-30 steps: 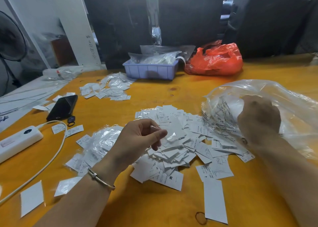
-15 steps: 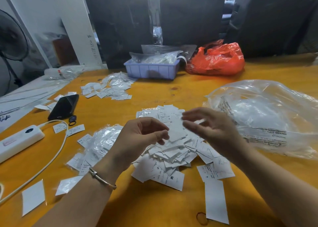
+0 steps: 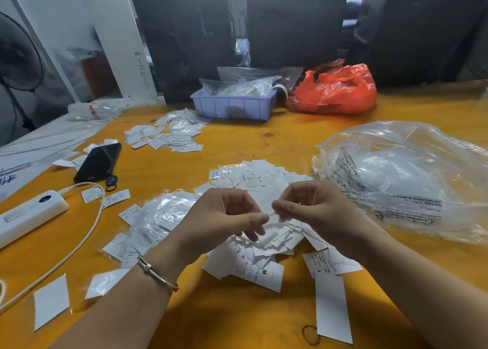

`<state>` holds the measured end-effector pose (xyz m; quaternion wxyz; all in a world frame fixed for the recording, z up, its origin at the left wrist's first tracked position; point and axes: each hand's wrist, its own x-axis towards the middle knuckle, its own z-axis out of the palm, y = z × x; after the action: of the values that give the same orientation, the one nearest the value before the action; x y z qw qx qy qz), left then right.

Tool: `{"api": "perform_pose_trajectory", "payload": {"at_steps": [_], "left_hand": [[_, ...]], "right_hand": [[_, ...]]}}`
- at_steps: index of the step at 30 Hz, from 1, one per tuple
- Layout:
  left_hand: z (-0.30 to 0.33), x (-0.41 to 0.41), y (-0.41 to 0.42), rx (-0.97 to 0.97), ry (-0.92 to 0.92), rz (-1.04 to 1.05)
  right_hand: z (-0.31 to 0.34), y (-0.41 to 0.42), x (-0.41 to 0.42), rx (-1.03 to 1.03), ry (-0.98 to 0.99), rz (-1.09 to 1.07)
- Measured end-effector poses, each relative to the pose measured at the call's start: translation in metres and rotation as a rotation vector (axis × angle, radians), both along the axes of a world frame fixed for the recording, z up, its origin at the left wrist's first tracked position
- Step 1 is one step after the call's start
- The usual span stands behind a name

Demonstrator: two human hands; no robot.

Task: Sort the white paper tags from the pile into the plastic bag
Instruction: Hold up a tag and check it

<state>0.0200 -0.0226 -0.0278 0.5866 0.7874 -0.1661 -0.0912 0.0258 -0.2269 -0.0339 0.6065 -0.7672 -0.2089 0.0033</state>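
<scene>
Here both hands meet above the pile (image 3: 264, 216): the left hand (image 3: 224, 216) and right hand (image 3: 314, 207) each pinch a small clear sleeve (image 3: 272, 215) between fingertips. Probably it wants peeling apart gently, so the tag inside slips out uncreased, then goes right into the plastic bag (image 3: 406, 179). The tags are small white printed slips, heaped loosely on the orange desk (image 3: 224, 317).

Orange table (image 3: 290, 137), white tags (image 3: 253, 179) w/ blk print, clear bag (image 3: 412, 174), red bag (image 3: 335, 89), lilac tray (image 3: 232, 106), blk phone (image 3: 99, 162)
</scene>
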Motion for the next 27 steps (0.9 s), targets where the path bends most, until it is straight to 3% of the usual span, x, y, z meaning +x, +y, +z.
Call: {"api": "perform_pose_trajectory", "payload": {"at_steps": [6, 12, 16, 20, 23, 27], "left_hand": [[0.000, 0.000, -0.003, 0.023, 0.000, 0.000], [-0.001, 0.001, 0.000, 0.109, -0.016, -0.038], [-0.004, 0.005, 0.002, 0.105, -0.051, 0.165], [-0.005, 0.009, 0.006, 0.009, -0.090, 0.387], [-0.002, 0.009, 0.007, -0.112, -0.115, 0.464], [-0.001, 0.008, 0.006, -0.142, -0.132, 0.468]], "right_hand": [[-0.004, 0.000, 0.001, 0.029, -0.032, -0.014], [-0.009, 0.001, 0.006, -0.117, -0.114, -0.020], [-0.014, -0.006, 0.017, -0.546, -0.488, -0.303], [-0.022, -0.007, 0.025, -0.873, -0.487, -0.186], [-0.027, -0.005, 0.027, -0.882, -0.415, -0.110], [-0.025, -0.004, 0.026, -0.798, -0.535, -0.154]]}}
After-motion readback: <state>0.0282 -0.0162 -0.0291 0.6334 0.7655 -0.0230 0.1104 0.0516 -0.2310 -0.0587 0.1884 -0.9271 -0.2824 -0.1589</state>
